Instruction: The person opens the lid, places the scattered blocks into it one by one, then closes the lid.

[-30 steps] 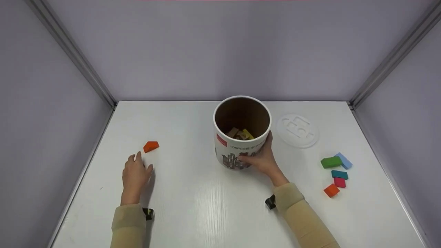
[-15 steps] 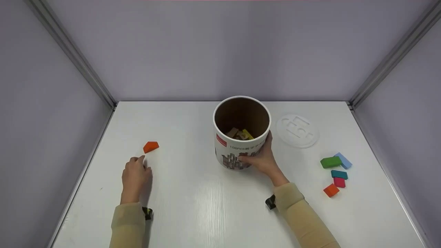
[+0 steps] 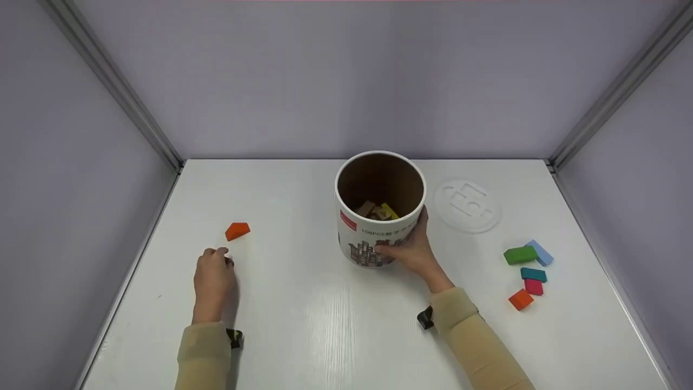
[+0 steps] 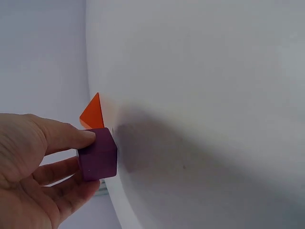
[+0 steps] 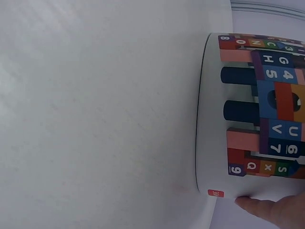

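Both hands are at work over a white tabletop [image 3: 303,325]. In the left wrist view we see the left hand [image 3: 214,279] pinching a purple block [image 4: 99,155], its thumb and fingers narrowed to the block's width; such a grip, we judge, suits a small piece. Whether the block touches the tabletop we cannot tell. An orange wedge-shaped block [image 3: 237,231] lies just beyond these fingers. The right hand [image 3: 417,253] holds a printed bucket [image 3: 351,238], thumb across the front and fingers round its side, probably to steady it with the mouth upward. Inside we note plain wooden blocks [image 3: 365,208] and a yellow block [image 3: 389,212]. The embossed lid [image 3: 460,218] lies flat just beside the bucket; there, we suppose, it leaves the mouth uncovered. Farther right rest a green block [image 3: 520,255], overlapping a light-blue block [image 3: 541,253], a teal block [image 3: 534,274], a pinkish-red block [image 3: 534,287] and a square orange block [image 3: 521,299].
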